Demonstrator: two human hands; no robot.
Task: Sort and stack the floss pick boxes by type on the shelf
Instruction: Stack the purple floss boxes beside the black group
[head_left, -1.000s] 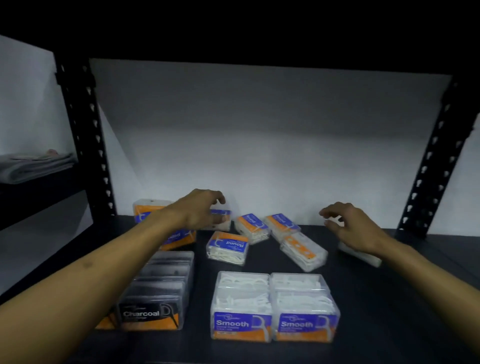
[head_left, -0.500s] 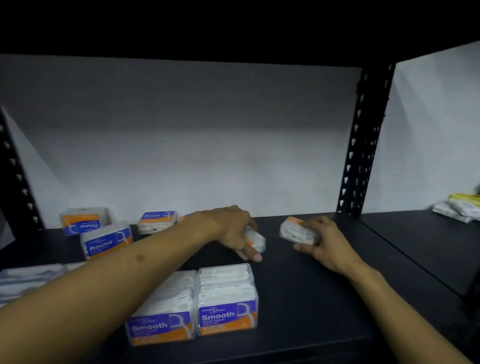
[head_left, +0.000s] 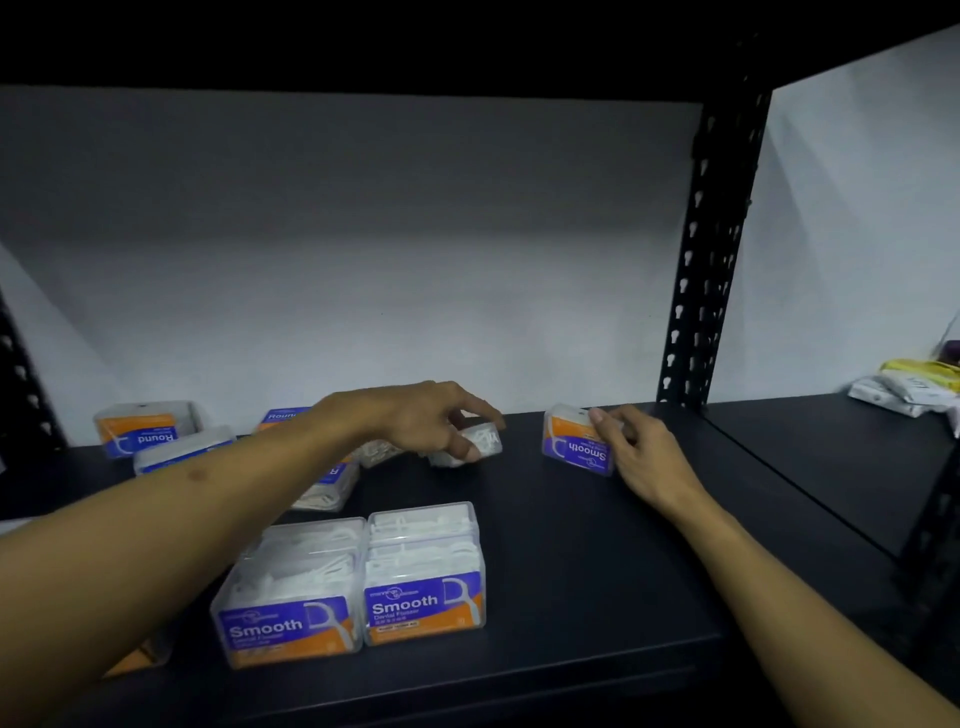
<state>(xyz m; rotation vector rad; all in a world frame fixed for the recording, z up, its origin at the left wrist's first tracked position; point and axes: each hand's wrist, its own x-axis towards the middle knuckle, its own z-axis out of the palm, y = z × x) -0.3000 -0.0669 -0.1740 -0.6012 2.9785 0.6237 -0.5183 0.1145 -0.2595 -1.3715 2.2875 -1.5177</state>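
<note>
Right hand (head_left: 641, 454) pinching the Smooth box (head_left: 574, 441) at two o'clock, left hand (head_left: 415, 423) gripping a clear box (head_left: 470, 447) at twelve: carry both level onto the Smooth stack (head_left: 353, 582) at six.

Bare forearms, no sleeves; hands (head_left: 415, 421) ungloved.

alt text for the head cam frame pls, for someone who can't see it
Two bare arms reach over a dark shelf: the right hand grips a tilted Smooth floss pick box, and the left hand holds a clear box. Two Smooth stacks stand side by side in front, with Round boxes at back left.
</note>
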